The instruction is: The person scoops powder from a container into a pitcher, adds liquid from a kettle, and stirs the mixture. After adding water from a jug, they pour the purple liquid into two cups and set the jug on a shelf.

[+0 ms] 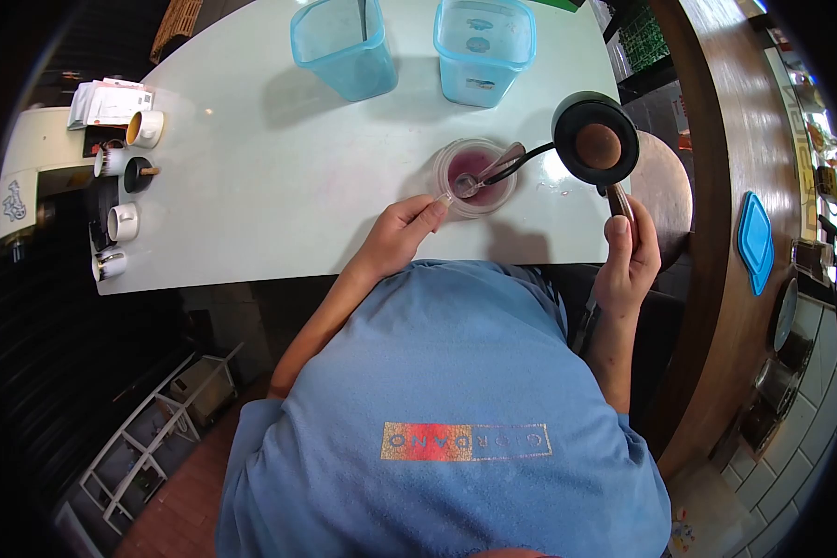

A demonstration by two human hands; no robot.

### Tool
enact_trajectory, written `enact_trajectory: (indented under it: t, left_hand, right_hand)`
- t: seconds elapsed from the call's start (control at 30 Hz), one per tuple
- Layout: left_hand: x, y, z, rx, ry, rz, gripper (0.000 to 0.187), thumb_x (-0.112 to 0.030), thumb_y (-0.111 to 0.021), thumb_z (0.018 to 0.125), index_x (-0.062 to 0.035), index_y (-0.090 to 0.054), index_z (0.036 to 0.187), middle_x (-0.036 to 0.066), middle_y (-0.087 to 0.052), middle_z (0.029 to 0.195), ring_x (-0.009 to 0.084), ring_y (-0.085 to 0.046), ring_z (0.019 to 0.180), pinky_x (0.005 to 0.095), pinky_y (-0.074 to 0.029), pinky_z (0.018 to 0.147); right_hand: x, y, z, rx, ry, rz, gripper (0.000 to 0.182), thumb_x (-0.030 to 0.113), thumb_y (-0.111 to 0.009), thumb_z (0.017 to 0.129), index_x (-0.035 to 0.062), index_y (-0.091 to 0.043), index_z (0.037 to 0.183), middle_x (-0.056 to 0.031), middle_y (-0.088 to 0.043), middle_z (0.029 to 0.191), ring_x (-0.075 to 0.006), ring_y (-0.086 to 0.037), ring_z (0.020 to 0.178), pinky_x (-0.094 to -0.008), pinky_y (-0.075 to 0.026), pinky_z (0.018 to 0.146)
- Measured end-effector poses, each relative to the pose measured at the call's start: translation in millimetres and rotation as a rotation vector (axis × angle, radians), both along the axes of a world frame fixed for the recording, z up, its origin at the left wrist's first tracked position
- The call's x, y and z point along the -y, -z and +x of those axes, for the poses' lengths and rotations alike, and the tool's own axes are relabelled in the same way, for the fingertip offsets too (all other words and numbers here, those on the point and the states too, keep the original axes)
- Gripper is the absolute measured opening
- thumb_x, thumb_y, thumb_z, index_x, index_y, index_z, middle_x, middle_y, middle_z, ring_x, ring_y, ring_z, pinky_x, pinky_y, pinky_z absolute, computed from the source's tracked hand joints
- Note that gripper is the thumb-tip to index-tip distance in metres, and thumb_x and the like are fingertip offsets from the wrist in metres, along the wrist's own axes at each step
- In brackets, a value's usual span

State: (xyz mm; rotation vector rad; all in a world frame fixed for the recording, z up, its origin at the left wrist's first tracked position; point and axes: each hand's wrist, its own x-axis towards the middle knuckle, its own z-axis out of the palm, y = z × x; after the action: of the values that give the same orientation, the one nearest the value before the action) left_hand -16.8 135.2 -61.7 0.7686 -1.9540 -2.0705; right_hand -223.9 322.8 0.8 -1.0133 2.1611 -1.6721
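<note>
White tabletop (251,214) in front of me, wooden ledge (702,316) off to its right with a blue lid (756,244) on it. Two blue containers (363,84) at the far side, white mugs (124,223) along the left edge. Clear round tub (440,172) sits near the front edge, pink liquid (459,166) inside, shiny utensil (468,186) in it. Right hand (629,256) has fingers curled around the wooden handle (620,205) of a dark kettle (595,135), held up off the table, black spout (530,158) reaching over the tub; can't tell if anything pours. Left hand (405,231) has thumb and forefinger pinched at the tub's near-left rim; can't tell whether it grips rim or utensil.
</note>
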Motion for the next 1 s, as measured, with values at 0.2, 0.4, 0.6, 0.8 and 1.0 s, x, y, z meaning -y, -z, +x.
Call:
enact_trajectory:
  t: [0.2,0.4,0.6,0.8,1.0]
  left_hand:
    - [0.4,1.2,0.1,0.022,-0.002,-0.014,0.035,-0.030,-0.045,0.099,-0.0054,-0.053,0.075,-0.003,-0.045,0.069,0.0056,-0.037,0.066,0.0210,-0.032,0.062]
    - [0.2,0.8,-2.2,0.029,-0.010,0.000,0.036,-0.030,-0.045,0.099,-0.0051,-0.054,0.076,-0.003,-0.046,0.069,0.0054,-0.037,0.064,0.0206,-0.032,0.061]
    - [-0.5,-1.6,-3.7,0.023,-0.015,-0.013,0.036,-0.031,-0.044,0.099,-0.0052,-0.055,0.076,-0.003,-0.046,0.068,0.0051,-0.036,0.064,0.0204,-0.031,0.060]
    - [-0.3,-0.2,-3.3,0.022,-0.016,-0.007,0.037,-0.032,-0.044,0.100,-0.0050,-0.055,0.076,-0.003,-0.046,0.068,0.0051,-0.036,0.063,0.0206,-0.032,0.060]
    - [-0.6,-0.3,-3.6,0.003,-0.019,-0.004,0.038,-0.031,-0.044,0.100,-0.0046,-0.054,0.075,-0.003,-0.045,0.068,0.0048,-0.036,0.062,0.0204,-0.031,0.058]
  right_hand:
    - [-4.0,-2.9,1.0,-0.008,0.010,0.006,0.033,0.021,-0.054,0.096,-0.0058,-0.056,0.116,-0.0003,-0.054,0.083,-0.0047,-0.046,0.074,-0.0173,-0.037,0.066]
    - [-3.3,-4.7,-0.7,-0.075,0.099,-0.023,0.030,0.019,-0.053,0.095,-0.0062,-0.057,0.112,0.0012,-0.052,0.074,-0.0038,-0.042,0.066,-0.0177,-0.032,0.060]
    - [0.6,-2.1,-6.3,-0.068,0.111,-0.056,0.031,0.020,-0.053,0.095,-0.0056,-0.057,0.112,0.0010,-0.054,0.077,-0.0032,-0.043,0.067,-0.0174,-0.033,0.061]
    - [7.0,-0.6,-7.3,-0.053,0.123,-0.105,0.030,0.019,-0.053,0.095,-0.0054,-0.057,0.112,0.0021,-0.054,0.077,-0.0022,-0.042,0.066,-0.0165,-0.032,0.060]
    - [9.8,-2.1,-7.1,-0.069,0.124,-0.089,0.030,0.019,-0.053,0.095,-0.0053,-0.057,0.112,0.0021,-0.054,0.078,-0.0017,-0.042,0.066,-0.0164,-0.032,0.060]
